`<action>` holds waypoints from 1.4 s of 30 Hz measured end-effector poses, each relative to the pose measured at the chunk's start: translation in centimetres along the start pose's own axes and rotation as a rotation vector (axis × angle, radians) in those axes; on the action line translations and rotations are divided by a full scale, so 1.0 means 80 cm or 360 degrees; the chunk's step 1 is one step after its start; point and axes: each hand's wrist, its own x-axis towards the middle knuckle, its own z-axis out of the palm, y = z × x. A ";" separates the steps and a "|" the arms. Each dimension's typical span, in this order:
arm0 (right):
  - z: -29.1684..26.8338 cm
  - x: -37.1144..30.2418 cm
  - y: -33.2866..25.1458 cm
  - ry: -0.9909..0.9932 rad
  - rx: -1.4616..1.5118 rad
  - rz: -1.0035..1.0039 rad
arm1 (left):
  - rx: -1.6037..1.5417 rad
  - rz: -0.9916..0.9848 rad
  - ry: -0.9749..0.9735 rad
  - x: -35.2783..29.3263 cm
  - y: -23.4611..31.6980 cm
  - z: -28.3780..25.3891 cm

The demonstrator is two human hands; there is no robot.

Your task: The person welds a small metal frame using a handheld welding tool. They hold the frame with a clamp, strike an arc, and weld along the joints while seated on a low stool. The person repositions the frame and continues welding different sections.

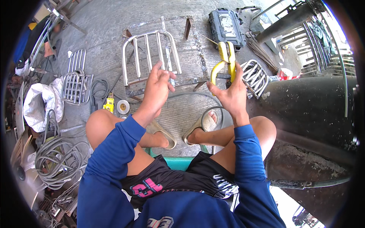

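Note:
My right hand [232, 95] is curled round a yellow welding electrode holder [231, 57], thumb on one side and fingers on the other. A thin rod sticks out from the holder's tip toward the far left. The palm hides part of its handle. My left hand [157, 89] is raised over the near side of a shiny bent-tube metal frame [148, 57], with nothing in it and its fingers apart. Several parallel bars cross that frame, which lies on a rusty low metal stand [195, 38]. No contact between left hand and frame can be made out.
Barred metal frames lie at the left [78, 85] and right [255, 79]. A dark tool case [227, 28] sits at the far right. Coiled hose [61, 163] and a white sack [40, 104] are on my left. A tape roll [122, 106] lies by my knee. A big dark cylinder [315, 110] stands right.

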 end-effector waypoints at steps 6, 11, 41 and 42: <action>0.000 0.001 -0.010 -0.0204 -0.0120 0.0060 | 0.0020 -0.0039 0.0003 0.001 0.001 0.005; -0.004 -0.015 -0.008 -0.0146 -0.0149 -0.0112 | -0.0012 -0.0027 -0.0011 0.002 0.001 -0.002; 0.003 -0.013 -0.007 -0.0082 -0.0123 -0.0038 | 0.0012 0.0163 0.0042 -0.007 0.018 -0.023; 0.004 -0.012 -0.008 -0.0056 -0.0120 -0.0037 | 0.0017 0.0164 0.0043 -0.009 0.025 -0.029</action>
